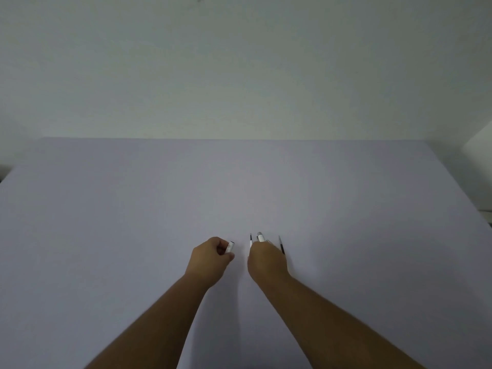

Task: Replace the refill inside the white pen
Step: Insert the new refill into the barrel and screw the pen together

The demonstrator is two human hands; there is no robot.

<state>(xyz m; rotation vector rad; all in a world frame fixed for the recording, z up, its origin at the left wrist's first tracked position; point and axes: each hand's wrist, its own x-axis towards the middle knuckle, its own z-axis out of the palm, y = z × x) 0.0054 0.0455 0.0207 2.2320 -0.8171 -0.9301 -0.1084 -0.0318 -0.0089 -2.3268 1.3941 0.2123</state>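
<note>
My left hand (pixel 213 258) is closed around a short white pen part (pixel 230 247), whose dark-rimmed end sticks out past my fingers. My right hand (pixel 266 262) rests on the table over another white pen part with a silver tip (pixel 260 236), which pokes out beyond the knuckles. Just left of that hand a thin refill (pixel 250 239) shows its dark point. A second thin dark refill (pixel 281 245) lies on the table at the right of the hand. My fingers hide how the right hand holds its piece.
The pale lilac table (pixel 239 182) stretches wide on all sides, ending at a plain wall at the back. A white box corner (pixel 479 139) sits at the far right edge.
</note>
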